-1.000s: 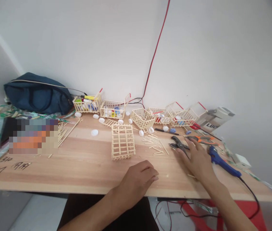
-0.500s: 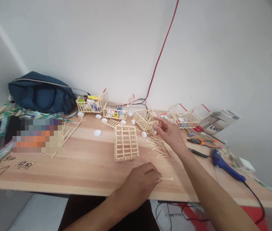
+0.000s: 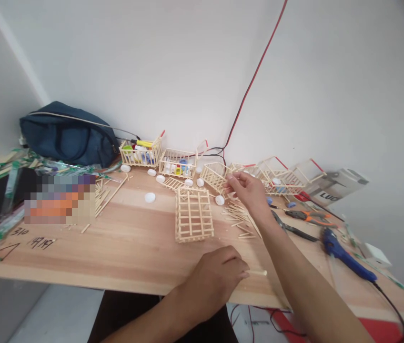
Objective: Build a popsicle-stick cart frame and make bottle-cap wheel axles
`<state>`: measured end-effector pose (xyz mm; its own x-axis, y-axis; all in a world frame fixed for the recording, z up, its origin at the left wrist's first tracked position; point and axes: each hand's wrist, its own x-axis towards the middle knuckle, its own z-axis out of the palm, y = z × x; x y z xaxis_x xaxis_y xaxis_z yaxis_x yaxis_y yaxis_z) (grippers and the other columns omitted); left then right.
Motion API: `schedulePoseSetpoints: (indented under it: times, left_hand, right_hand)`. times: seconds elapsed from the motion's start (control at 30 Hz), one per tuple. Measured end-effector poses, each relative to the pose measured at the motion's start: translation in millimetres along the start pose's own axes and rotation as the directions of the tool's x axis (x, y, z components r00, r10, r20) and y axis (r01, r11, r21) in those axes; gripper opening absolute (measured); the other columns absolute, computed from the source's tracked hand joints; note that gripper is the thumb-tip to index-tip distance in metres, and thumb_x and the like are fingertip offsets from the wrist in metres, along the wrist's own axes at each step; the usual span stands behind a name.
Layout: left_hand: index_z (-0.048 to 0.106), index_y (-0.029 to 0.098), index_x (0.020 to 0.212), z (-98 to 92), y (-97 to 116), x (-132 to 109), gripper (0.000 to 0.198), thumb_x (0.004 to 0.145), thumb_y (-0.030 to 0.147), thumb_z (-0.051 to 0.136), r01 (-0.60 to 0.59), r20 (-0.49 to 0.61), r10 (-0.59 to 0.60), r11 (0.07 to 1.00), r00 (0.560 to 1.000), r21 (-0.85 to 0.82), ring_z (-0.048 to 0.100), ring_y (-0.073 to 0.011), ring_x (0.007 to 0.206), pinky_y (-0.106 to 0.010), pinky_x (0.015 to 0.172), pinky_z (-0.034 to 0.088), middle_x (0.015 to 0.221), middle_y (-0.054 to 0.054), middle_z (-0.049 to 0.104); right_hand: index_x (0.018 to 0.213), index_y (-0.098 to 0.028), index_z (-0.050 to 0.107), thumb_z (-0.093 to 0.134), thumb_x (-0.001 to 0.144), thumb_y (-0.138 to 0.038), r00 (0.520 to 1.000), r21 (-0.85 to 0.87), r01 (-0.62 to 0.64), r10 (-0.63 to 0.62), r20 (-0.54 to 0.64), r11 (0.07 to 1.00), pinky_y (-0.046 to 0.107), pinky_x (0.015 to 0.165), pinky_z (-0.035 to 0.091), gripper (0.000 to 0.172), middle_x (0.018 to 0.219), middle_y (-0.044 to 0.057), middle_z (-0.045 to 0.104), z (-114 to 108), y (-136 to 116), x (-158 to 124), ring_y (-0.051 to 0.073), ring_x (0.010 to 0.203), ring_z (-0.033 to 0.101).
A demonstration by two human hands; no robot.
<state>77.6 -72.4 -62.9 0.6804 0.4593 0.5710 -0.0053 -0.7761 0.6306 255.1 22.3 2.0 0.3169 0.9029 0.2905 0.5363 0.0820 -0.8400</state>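
Note:
My left hand [image 3: 219, 274] rests near the table's front edge, its fingers closed on a thin wooden stick [image 3: 258, 272] that points right. Beyond it lies a rectangular basket of glued sticks [image 3: 194, 214], its grid side facing up. My right hand [image 3: 248, 190] reaches to the back, thumb and fingers bent together at the right end of a small stick cart [image 3: 214, 177] with white wheels. Its fingertips overlap the cart, and what they pinch is too small to make out. Loose short sticks [image 3: 236, 212] lie under the right wrist.
Stick carts with bottle-cap wheels [image 3: 176, 164] line the wall. A white cap [image 3: 149, 197] lies left of the basket. Pliers [image 3: 311, 217], a blue glue gun [image 3: 347, 257] and a carton [image 3: 345, 188] are at right; a blue bag [image 3: 69, 136] is back left.
The view has shifted slightly, moving the scene rightward in the picture. My right hand has moved a little left and farther back against the small cart. My left hand keeps its stick.

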Motion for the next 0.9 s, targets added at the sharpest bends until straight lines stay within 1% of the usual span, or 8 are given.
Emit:
schedulePoseSetpoints:
  times: [0.13,0.33,0.5,0.67,0.8,0.9]
  left_hand:
    - [0.065,0.013,0.089,-0.5,-0.2,-0.1,0.025,0.098,0.022,0.044,-0.013,-0.003,0.013,1.0,1.0,-0.002,0.06,-0.015,0.083,-0.024,0.075,0.05,0.086,-0.007,0.066]
    - [0.064,0.014,0.09,0.0,-1.0,-1.2,0.023,0.098,0.022,0.043,0.004,0.005,-0.004,1.0,1.0,-0.003,0.06,-0.0148,0.084,-0.024,0.075,0.049,0.087,-0.006,0.065]
    - [0.064,0.015,0.091,0.9,-1.2,-0.9,0.026,0.099,0.024,0.041,0.013,0.023,-0.013,1.0,1.0,0.017,0.059,-0.0145,0.085,-0.024,0.077,0.049,0.087,-0.006,0.066]
    - [0.065,0.015,0.091,0.7,-0.7,0.0,0.026,0.099,0.024,0.041,0.014,0.016,-0.014,1.0,1.0,0.003,0.06,-0.0139,0.084,-0.023,0.076,0.049,0.088,-0.006,0.066]
    - [0.065,0.015,0.092,1.2,-1.7,0.0,0.025,0.099,0.025,0.043,0.021,0.0,-0.021,1.0,1.0,-0.004,0.06,-0.0142,0.083,-0.023,0.074,0.049,0.088,-0.006,0.066]
    - [0.065,0.014,0.09,0.7,-1.5,0.9,0.027,0.099,0.024,0.042,0.008,0.006,-0.008,1.0,1.0,0.008,0.06,-0.0143,0.082,-0.023,0.074,0.049,0.086,-0.007,0.066]
  right_hand:
    - [0.077,-0.02,0.059,0.054,0.083,-0.055,0.999,-0.013,0.007,-0.008,-0.044,1.0,0.025,0.05,0.049,0.036,0.067,0.004,0.07,-4.3,4.0,6.0,0.018,0.058,0.067]
    - [0.068,-0.022,0.056,0.054,0.086,-0.048,0.993,-0.1,0.105,-0.11,-0.051,0.989,0.029,0.059,0.051,0.032,0.06,0.001,0.065,-8.7,7.3,17.1,0.016,0.055,0.062]
    - [0.072,-0.023,0.052,0.048,0.091,-0.045,0.98,-0.141,0.17,-0.182,-0.076,0.975,0.029,0.065,0.05,0.03,0.064,0.0,0.064,-15.7,2.7,12.9,0.016,0.06,0.062]
    - [0.07,-0.023,0.052,0.046,0.092,-0.041,0.978,-0.22,0.173,-0.193,-0.077,0.96,0.03,0.068,0.048,0.029,0.067,0.001,0.066,-16.0,14.8,19.3,0.017,0.062,0.063]
    - [0.07,-0.023,0.053,0.048,0.091,-0.038,0.979,-0.279,0.158,-0.187,-0.082,0.947,0.031,0.071,0.048,0.026,0.065,0.002,0.067,-8.7,27.3,30.4,0.019,0.065,0.063]
    - [0.075,-0.023,0.055,0.048,0.089,-0.036,0.982,-0.292,0.132,-0.165,-0.092,0.947,0.032,0.071,0.048,0.021,0.066,0.003,0.069,-2.6,33.6,38.3,0.02,0.066,0.065]
